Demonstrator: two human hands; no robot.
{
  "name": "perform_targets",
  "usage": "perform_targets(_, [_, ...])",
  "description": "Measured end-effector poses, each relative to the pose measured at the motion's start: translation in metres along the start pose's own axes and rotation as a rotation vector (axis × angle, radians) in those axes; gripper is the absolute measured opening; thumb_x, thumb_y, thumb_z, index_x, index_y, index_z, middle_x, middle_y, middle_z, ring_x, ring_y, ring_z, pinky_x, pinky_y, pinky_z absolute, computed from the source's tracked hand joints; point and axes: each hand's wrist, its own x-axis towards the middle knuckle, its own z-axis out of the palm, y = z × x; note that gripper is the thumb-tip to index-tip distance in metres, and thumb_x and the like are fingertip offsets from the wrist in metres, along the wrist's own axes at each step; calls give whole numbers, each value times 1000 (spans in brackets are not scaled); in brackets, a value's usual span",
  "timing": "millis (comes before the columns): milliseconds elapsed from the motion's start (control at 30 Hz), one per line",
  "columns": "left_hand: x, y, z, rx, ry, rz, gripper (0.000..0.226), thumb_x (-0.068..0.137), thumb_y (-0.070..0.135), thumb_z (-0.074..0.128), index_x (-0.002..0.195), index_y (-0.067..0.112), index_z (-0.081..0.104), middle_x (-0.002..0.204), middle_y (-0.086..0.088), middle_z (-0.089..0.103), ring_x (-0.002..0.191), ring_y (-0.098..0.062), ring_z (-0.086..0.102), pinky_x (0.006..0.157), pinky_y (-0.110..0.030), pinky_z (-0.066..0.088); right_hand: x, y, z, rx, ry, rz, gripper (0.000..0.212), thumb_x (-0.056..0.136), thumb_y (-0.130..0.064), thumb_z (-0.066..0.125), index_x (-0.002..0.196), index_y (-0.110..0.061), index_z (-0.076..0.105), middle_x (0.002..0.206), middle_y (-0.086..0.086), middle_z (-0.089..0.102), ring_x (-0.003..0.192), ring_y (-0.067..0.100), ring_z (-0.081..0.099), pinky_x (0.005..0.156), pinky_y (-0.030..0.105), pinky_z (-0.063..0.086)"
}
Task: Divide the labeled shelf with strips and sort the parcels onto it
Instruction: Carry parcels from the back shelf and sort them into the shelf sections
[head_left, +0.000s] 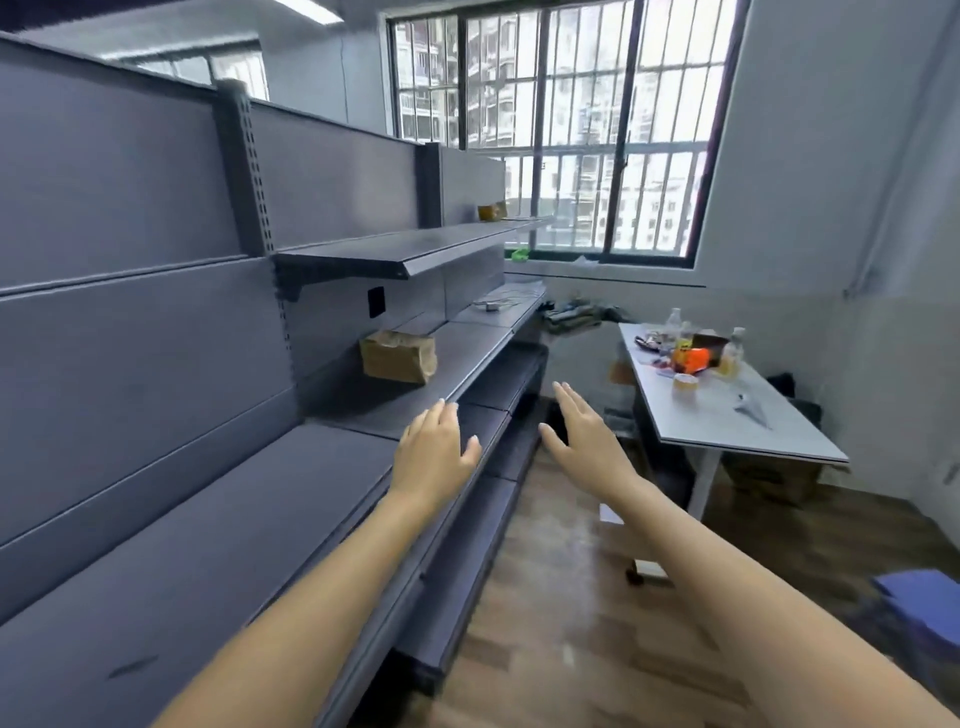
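A brown parcel (399, 356) sits on the grey shelf (260, 499), against its back panel. Our left hand (435, 449) hovers over the shelf's front edge, fingers straight, holding nothing; our right hand (584, 435) hangs beside it, open too. The white tabletop (727, 421) carries bottles

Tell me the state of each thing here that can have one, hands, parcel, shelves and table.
left hand: open, fingers straight, over the shelf edge, holding nothing.
right hand: open, in the air beyond the shelf, empty.
brown parcel: crumpled, resting on the middle shelf.
upper shelf: mounted, mostly bare.
white table: cluttered at its far end.
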Motion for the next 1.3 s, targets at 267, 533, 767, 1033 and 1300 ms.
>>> perform_targets(267, [124,-26,92,-14,-14,-124,58,96,31,43,145,4,26,152,-11,27,141,-22,23,114,-31,19,131,107,43,9,-69,-8,61,98,-28,45,150,-12,17,157,4,15,145,15,14,113,27,19])
perform_targets(533, [298,-79,165,18,20,-264,58,97,31,42,146,5,24,153,-10,25,142,-21,21,114,-31,19,323,167,109,68,-176,-130,62,98,-30,44,151,-16,14,158,0,14,145,14,14,112,25,19])
perform_targets(767, [422,-97,201,94,54,-375,58,96,29,44,144,2,28,151,-13,29,141,-23,25,114,-30,21,453,222,150,163,-329,-197,64,97,-29,45,151,-18,11,158,-1,13,145,14,13,115,28,21])
perform_targets(1033, [517,-103,276,114,162,-676,58,95,32,45,144,6,28,151,-9,31,138,-23,30,112,-32,25,599,300,199,210,-481,-412,65,97,-29,47,151,-20,12,157,-3,18,143,14,19,113,26,22])
perform_targets(1300, [560,-89,305,141,210,-932,55,93,32,50,141,10,34,142,-6,43,127,-23,43,102,-32,36,707,323,225,208,-662,-545,70,95,-32,51,151,-18,11,156,1,20,141,17,24,110,28,26])
